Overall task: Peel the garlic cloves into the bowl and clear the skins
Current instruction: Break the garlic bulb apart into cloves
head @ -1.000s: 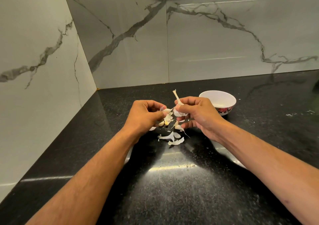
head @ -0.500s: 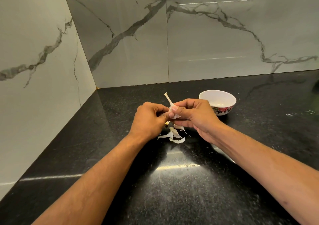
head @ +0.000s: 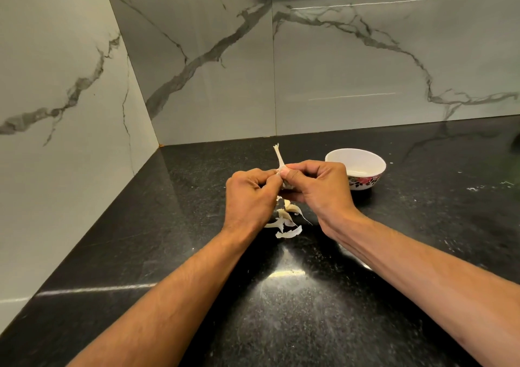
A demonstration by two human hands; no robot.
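Both hands meet over the black counter on a garlic bulb (head: 281, 166). Its pale dry stem sticks up between them, and most of the bulb is hidden by fingers. My left hand (head: 249, 197) pinches the bulb from the left with curled fingers. My right hand (head: 318, 189) grips it from the right, thumb on top. Below the hands lie loose white skins (head: 287, 220) and a piece or two of garlic on the counter. A white bowl (head: 365, 157) with a red flower pattern stands just right of my right hand; I cannot tell what it holds.
The black speckled counter (head: 281, 310) runs into a corner of grey marble walls (head: 197, 57) on the left and at the back. A few white specks lie on the counter far right (head: 489, 186).
My hands have closed together on the bulb and lifted slightly. The stem has swung from leaning right to nearly upright. A few more skins lie below the hands.
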